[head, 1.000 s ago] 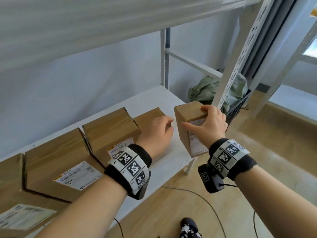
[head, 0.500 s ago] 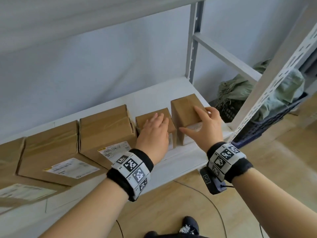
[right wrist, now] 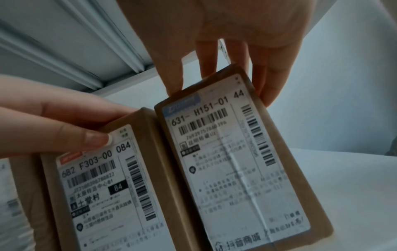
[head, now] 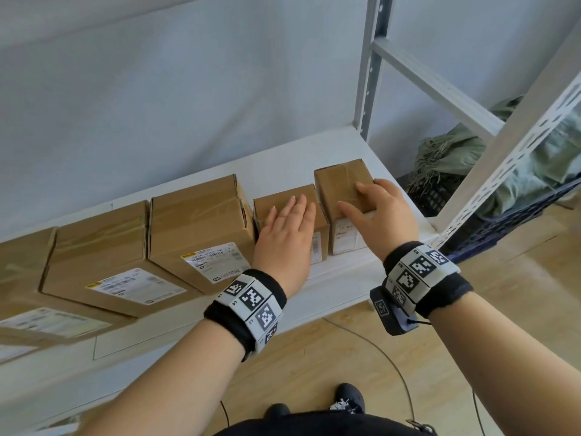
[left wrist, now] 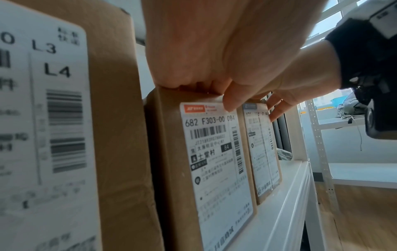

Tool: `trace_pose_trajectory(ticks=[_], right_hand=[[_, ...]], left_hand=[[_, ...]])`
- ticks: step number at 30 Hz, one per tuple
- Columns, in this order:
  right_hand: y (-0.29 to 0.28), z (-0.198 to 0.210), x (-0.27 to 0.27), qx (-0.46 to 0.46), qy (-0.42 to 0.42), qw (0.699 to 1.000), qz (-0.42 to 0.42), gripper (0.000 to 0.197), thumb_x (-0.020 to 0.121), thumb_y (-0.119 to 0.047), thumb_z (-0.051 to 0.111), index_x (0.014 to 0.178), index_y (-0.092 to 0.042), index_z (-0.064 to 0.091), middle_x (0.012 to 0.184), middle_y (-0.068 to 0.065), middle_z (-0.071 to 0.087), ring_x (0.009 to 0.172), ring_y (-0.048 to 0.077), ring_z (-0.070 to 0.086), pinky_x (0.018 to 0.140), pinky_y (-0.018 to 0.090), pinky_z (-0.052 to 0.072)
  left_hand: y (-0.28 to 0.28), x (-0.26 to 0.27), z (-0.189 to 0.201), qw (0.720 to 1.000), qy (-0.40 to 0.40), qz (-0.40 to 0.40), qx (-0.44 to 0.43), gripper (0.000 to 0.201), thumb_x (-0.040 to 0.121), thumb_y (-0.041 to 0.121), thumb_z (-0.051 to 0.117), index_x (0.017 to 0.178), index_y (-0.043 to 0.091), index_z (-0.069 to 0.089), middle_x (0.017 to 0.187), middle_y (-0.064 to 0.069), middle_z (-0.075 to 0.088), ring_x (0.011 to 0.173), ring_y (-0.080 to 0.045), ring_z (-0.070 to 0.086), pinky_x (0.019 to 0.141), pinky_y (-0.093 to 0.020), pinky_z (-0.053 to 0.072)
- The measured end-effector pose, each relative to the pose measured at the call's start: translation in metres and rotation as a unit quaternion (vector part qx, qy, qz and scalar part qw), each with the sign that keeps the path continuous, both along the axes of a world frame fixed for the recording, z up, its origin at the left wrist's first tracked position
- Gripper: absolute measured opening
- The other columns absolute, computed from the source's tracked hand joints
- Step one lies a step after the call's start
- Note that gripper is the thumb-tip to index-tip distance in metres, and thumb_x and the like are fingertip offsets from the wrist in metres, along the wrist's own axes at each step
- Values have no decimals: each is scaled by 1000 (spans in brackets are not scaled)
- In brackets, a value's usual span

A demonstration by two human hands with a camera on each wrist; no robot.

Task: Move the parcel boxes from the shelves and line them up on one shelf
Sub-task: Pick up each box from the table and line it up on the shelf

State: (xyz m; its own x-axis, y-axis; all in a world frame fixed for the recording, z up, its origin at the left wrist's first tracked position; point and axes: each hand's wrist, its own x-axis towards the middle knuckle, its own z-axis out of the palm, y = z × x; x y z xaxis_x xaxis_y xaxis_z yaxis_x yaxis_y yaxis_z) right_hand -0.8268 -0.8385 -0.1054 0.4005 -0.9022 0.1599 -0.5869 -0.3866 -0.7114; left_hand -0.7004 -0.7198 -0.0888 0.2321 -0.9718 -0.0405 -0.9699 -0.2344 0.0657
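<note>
Several brown parcel boxes stand in a row on the white shelf (head: 345, 278). The rightmost box (head: 339, 184), labelled 631 (right wrist: 225, 161), stands against a shorter box (head: 276, 195) labelled 682 (left wrist: 214, 161). My left hand (head: 289, 221) lies flat on top of the shorter box, its thumb (right wrist: 75, 127) hanging over the front label. My right hand (head: 367, 202) rests on top of the rightmost box with its fingers (right wrist: 208, 68) straight and spread, the outer ones reaching down its right side.
Two larger boxes (head: 198, 221) (head: 100, 247) continue the row to the left. A perforated white upright (head: 518, 136) stands right of the shelf, with a green sack (head: 446, 152) in a dark crate behind it. A cable (head: 377, 350) lies on the wooden floor below.
The rightmost box went from the shelf's front edge, gripped in my right hand, back against the shorter box. My right hand's grip loosened and my left hand flattened out.
</note>
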Motion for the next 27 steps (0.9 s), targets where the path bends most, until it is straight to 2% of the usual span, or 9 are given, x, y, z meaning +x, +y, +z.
trace_pose_trajectory(ticks=[3, 7, 16, 22, 27], right_hand=[[-4, 3, 4, 22, -7, 1000, 10, 50, 84, -41, 63, 128, -19, 52, 130, 4, 44, 104, 18, 52, 89, 29, 44], [-7, 4, 6, 50, 33, 998, 34, 59, 88, -42, 57, 141, -23, 38, 134, 5, 45, 115, 19, 49, 93, 28, 39], [-10, 6, 1, 55, 51, 996, 56, 59, 89, -41, 56, 141, -24, 38, 129, 3, 50, 115, 17, 49, 89, 23, 36], [-8, 3, 2, 67, 30, 996, 59, 58, 90, -42, 54, 142, -26, 36, 133, 1, 46, 115, 18, 48, 95, 31, 42], [-8, 1, 4, 82, 26, 994, 61, 58, 91, -42, 51, 144, -28, 32, 143, 1, 35, 121, 17, 45, 101, 37, 41]], left_hand=[[1, 0, 0, 1000, -4, -1, 3, 60, 96, 10, 26, 150, 13, -1, 159, -7, -6, 146, -19, -6, 118, -36, -6], [0, -1, 0, 1000, -8, -3, 3, 62, 95, 7, 27, 150, 12, -2, 159, -8, -6, 146, -20, -7, 118, -37, -6], [2, -3, -3, 1000, -27, -2, 2, 65, 94, 4, 30, 150, 10, -4, 158, -9, -8, 146, -22, -7, 117, -37, -7], [1, -3, -3, 1000, -29, 8, 4, 64, 95, 7, 29, 150, 11, -4, 158, -9, -9, 146, -22, -8, 116, -37, -7], [0, -3, -3, 1000, -22, 11, -2, 61, 97, 10, 28, 150, 12, -2, 158, -7, -7, 146, -21, -7, 116, -36, -8]])
